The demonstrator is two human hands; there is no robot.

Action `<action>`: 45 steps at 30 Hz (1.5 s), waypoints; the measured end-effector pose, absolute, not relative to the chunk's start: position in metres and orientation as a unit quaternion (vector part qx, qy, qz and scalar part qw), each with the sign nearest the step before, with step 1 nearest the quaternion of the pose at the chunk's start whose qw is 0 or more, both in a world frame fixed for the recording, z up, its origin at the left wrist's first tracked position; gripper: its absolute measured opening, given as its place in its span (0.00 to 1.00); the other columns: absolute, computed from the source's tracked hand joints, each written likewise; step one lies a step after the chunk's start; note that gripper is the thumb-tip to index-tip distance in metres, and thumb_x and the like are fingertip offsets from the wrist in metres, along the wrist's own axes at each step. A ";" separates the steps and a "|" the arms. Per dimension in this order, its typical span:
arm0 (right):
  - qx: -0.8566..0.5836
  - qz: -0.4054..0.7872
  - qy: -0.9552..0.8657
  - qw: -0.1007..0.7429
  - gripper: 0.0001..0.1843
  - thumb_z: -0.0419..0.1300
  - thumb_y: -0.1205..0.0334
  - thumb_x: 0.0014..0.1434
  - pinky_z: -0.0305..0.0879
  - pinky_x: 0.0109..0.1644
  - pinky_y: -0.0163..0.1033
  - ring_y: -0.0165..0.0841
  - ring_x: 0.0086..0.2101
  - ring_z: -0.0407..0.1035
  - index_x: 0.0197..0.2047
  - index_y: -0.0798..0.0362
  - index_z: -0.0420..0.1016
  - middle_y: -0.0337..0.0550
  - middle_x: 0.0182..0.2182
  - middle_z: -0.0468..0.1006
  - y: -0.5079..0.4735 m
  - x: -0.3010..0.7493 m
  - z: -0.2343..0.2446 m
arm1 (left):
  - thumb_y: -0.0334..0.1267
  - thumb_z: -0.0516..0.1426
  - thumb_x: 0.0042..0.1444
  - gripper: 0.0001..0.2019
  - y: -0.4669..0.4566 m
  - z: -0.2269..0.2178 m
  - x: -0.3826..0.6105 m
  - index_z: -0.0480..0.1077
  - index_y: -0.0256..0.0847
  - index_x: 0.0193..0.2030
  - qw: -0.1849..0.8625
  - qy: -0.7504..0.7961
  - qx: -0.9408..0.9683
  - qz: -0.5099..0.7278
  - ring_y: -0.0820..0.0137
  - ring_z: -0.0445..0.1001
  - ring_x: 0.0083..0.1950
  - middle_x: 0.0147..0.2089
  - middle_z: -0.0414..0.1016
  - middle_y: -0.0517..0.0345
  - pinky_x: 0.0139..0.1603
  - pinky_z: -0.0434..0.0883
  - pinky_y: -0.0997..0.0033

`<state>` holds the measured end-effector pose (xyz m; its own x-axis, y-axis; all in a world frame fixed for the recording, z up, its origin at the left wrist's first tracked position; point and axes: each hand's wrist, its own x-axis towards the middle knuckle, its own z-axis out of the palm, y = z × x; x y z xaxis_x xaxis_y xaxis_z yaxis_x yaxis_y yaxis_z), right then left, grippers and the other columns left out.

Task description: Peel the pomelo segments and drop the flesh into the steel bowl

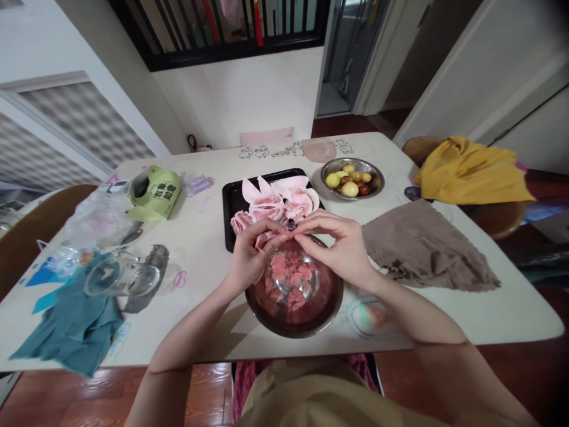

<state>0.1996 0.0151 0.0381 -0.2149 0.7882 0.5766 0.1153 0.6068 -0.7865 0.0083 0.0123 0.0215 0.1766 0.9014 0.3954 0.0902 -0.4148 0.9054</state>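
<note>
Above the bowl [327, 299] — pink fruit piece [265, 239] | in left fingers [261, 226], at right fingertips [304, 226]

The piece [291, 233] between the left fingers [267, 224] and right fingers [320, 222] is mostly covered; its outline is too small to tell. The fingers block part of the bowl [328, 292] at its far rim. The near edge of the tray [230, 191] is largely hidden behind the fingers and bowl. The left picture edge cuts off the left chair [48, 231] and the surface [200, 207]. The yellow cloth [466, 172] covers much of the right chair [507, 218]. Items behind the window bars [284, 18] are blurred.
</note>
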 end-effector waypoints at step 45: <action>-0.354 0.175 -0.742 0.542 0.05 0.60 0.69 0.63 0.74 0.44 0.41 0.35 0.45 0.74 0.39 0.49 0.75 0.45 0.45 0.77 0.014 0.188 0.009 | 0.44 0.66 0.60 0.10 0.014 0.017 0.009 0.81 0.39 0.41 0.401 0.422 0.643 0.497 0.70 0.81 0.39 0.38 0.84 0.53 0.40 0.77 0.75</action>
<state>0.1879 0.0136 0.0088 -0.1618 0.7142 0.6810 0.3349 0.6888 -0.6429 0.0088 0.0144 0.0166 0.1496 0.9419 0.3007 0.1451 -0.3217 0.9356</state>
